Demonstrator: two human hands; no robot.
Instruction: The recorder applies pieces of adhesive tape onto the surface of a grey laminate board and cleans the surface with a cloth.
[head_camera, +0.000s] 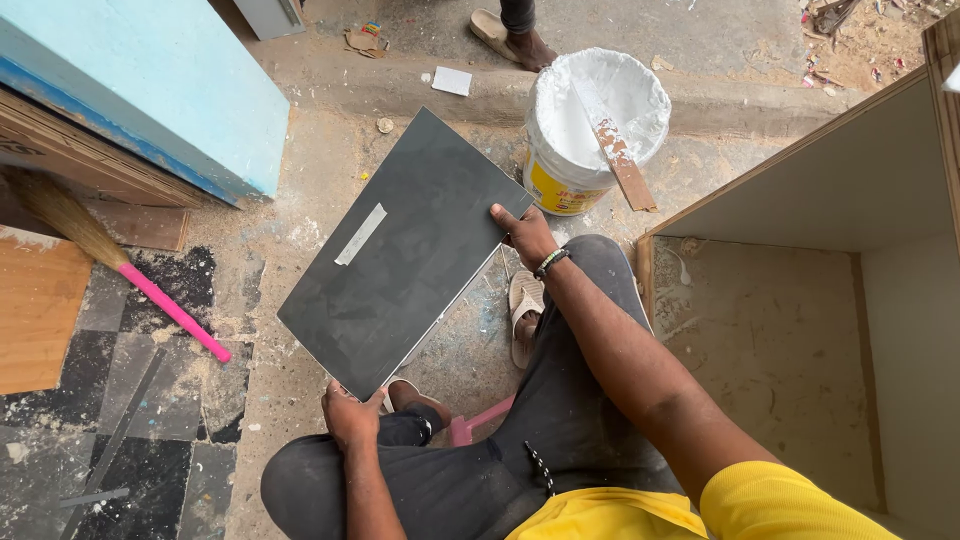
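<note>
Here the dark grey panel (405, 255) is held tilted above the dusty concrete floor (300, 390), in front of the seated person's knees. The left hand (350, 415) pinches its near corner, fingers curled round the edge; the right hand (525, 235), a beaded band at its wrist, grips the panel's right-hand edge with the thumb on top. A strip of pale tape (361, 233) lies slanted on the panel's face, left of its middle.

Just beyond the panel's far right corner stands a white plastic bucket (560, 180) with a yellow label low on its side. It holds thick white paste, and a flat wooden stick (618, 150), smeared white at the upper end, rests across the rim and juts out toward the right.

Right of the panel, past the person's right arm, an open wooden cabinet (800, 330) lies with its bare, dusty inside showing. Left of the panel a broom with a pink handle (170, 310) lies on dark tiles, and behind it sits a light blue box (150, 80). A small white card (452, 81) lies on the ground beyond the panel, near another person's sandalled foot (515, 40).
</note>
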